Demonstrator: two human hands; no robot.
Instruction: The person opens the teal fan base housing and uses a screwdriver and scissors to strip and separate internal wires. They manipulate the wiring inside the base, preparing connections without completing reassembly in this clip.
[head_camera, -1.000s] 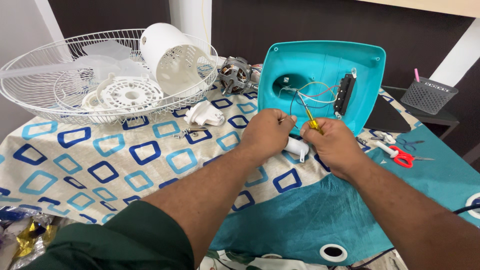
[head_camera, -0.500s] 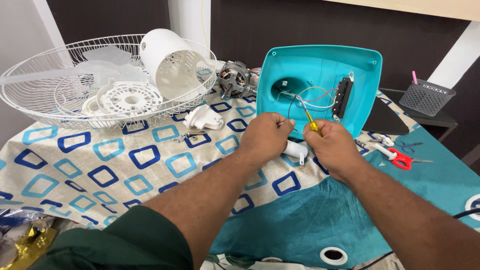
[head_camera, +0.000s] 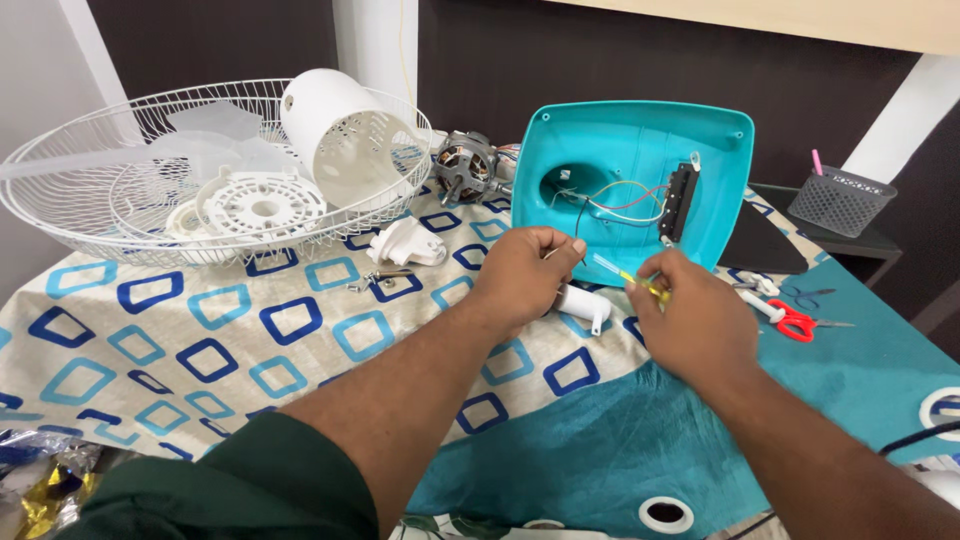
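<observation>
Left hand (head_camera: 525, 270): closed, pinching thin wires in front of the teal fan base.
Right hand (head_camera: 690, 320): gripped a yellow-handled screwdriver (head_camera: 628, 277), tip pointing up-left toward the left hand.
Teal fan base (head_camera: 640, 140): stood tilted on the counter (head_camera: 250, 340), wires (head_camera: 620, 200) spilling from its opening.
White capacitor (head_camera: 583, 303): lay between both hands.
Red scissors (head_camera: 795, 320): right of the right hand.

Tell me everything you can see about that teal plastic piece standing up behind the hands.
The teal plastic base cover is a shallow, squarish tray with rounded corners, glossy, propped upright on the patterned tablecloth, hollow side facing the camera. It has a round opening at left and a black switch block at right. Thin coloured wires loop between them and lead towards the left hand. The right hand holds a thin yellow tool just before it.
</observation>
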